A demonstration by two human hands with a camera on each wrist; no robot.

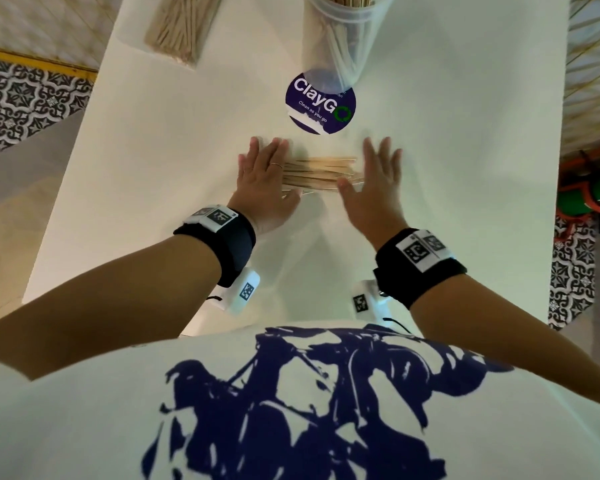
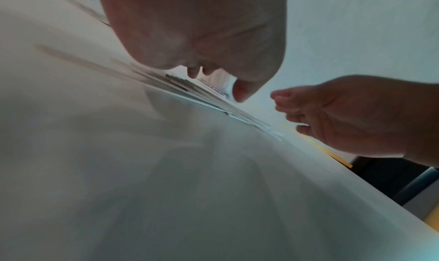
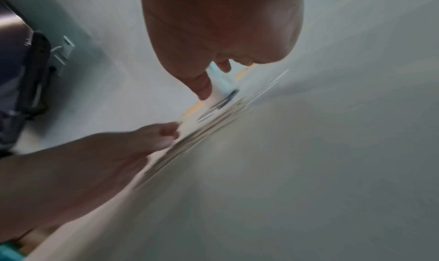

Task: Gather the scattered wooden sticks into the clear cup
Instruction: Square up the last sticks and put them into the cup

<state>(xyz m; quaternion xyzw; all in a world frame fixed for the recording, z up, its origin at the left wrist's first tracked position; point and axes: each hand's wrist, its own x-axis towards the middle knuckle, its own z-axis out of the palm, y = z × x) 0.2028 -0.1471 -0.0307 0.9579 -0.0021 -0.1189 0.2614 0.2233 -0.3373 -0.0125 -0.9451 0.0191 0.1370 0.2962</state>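
White table (image 1: 447,168), loose wooden sticks (image 1: 319,172), clear cup (image 1: 340,39), round sticker (image 1: 321,105), stick bundle (image 1: 181,26)

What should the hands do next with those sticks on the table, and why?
Probably push both hands closer together, then pinch the bunch. The wooden sticks lie flat in a loose pile between the left hand and the right hand, both with straight fingers and gripping nothing. The clear cup, already holding some sticks, stands just beyond.

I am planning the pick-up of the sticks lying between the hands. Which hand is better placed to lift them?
Probably the left hand: its fingers already lie over the end of the wooden sticks. The right hand only meets their other end with its thumb.
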